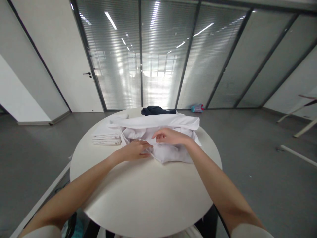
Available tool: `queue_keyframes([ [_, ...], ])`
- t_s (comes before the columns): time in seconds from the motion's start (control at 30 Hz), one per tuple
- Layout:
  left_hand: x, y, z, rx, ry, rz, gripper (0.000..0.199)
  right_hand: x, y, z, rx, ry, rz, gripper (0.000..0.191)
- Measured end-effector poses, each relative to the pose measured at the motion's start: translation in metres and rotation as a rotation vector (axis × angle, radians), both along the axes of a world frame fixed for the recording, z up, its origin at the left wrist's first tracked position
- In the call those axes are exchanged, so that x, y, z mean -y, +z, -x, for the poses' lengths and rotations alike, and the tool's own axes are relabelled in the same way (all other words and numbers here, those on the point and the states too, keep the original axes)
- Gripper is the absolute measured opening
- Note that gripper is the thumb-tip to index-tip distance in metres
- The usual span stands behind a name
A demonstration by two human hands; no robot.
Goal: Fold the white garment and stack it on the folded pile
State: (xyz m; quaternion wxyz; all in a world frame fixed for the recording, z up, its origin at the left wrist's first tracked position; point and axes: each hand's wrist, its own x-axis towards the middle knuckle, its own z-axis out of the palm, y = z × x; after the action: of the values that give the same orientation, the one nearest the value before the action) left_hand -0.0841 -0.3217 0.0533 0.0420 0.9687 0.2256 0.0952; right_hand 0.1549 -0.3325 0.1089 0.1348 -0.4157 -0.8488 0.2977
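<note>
A crumpled white garment lies across the far half of the round table, its upper part folded over in a long band. My left hand is at its near left edge, thumb and fingers around a bit of the cloth. Just over the middle of the garment is my right hand, fingers loosely bent and apart, with nothing visible in them. Whether its fingertips touch the fabric is hard to tell. To the left sits a stack of folded white cloth.
A dark folded cloth lies at the far edge of the round white table. Beyond are a glass partition with blinds and a door. A blue and red item is on the floor. Furniture legs show at right.
</note>
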Motion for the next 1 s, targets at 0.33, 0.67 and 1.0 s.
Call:
queue_keyframes([
  [0.33, 0.029, 0.027, 0.0, -0.025, -0.192, 0.502, 0.017, -0.024, -0.029, -0.009, 0.5, -0.415, -0.675, 0.018],
  [0.67, 0.01, 0.005, -0.001, 0.161, 0.057, 0.041, 0.029, -0.029, -0.015, 0.0, -0.193, -0.713, -0.547, 0.026],
  [1.0, 0.004, -0.051, -0.024, 0.178, 0.33, -0.146, 0.061, -0.034, -0.021, -0.015, -0.026, -0.589, -0.768, 0.057],
])
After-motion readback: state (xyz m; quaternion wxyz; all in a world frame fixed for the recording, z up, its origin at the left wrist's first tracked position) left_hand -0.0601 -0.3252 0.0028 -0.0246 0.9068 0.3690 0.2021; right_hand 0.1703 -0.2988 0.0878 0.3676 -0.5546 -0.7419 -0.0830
